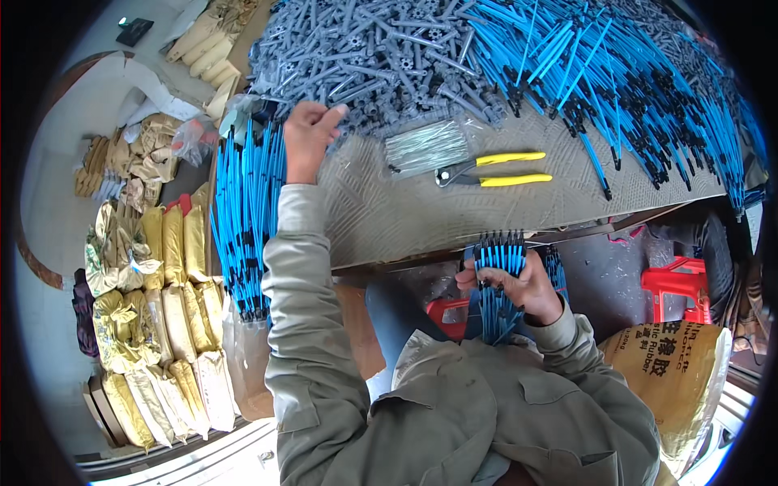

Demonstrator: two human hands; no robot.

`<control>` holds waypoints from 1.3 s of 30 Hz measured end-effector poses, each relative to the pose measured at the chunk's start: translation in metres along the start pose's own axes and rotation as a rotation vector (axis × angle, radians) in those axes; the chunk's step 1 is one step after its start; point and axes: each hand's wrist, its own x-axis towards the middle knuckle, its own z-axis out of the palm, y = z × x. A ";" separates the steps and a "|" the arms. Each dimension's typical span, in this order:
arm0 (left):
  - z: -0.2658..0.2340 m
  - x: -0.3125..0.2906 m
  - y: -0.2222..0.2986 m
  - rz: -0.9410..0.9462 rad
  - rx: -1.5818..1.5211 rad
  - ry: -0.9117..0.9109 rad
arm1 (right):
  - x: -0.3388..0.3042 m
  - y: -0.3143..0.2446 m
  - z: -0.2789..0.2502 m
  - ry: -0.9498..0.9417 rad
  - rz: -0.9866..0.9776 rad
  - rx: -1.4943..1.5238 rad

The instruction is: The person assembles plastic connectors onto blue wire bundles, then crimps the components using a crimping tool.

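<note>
My right hand is wrapped round a bundle of blue rods with black ends, held upright in front of my body. The black tips stand level above my fingers. My left hand is over the table's left part, at the near edge of a heap of grey plastic bolt-like pieces. Its fingers are curled, and whatever is in them is hidden. Just left of that wrist, many blue rods hang over the table edge. Yellow-handled pliers lie beside a clear bag of thin pale strips.
A big pile of blue rods covers the table's far right. The worn, patterned tabletop shows in the middle. Filled yellow sacks stack up at left. A red stool and a large printed sack stand at right.
</note>
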 end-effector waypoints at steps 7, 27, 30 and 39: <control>0.009 -0.150 0.029 -0.148 -1.097 -0.138 | -0.002 0.001 0.004 -0.078 -0.034 -0.151; 0.055 -0.235 0.039 -0.487 -1.460 -0.255 | -0.003 0.002 0.030 -0.141 -0.089 -0.183; 0.049 -0.231 0.060 -0.560 -1.425 -0.182 | -0.002 0.000 0.031 -0.166 -0.072 -0.218; 0.044 -0.231 0.061 -0.483 -1.468 -0.204 | 0.003 0.003 0.030 -0.195 -0.068 -0.262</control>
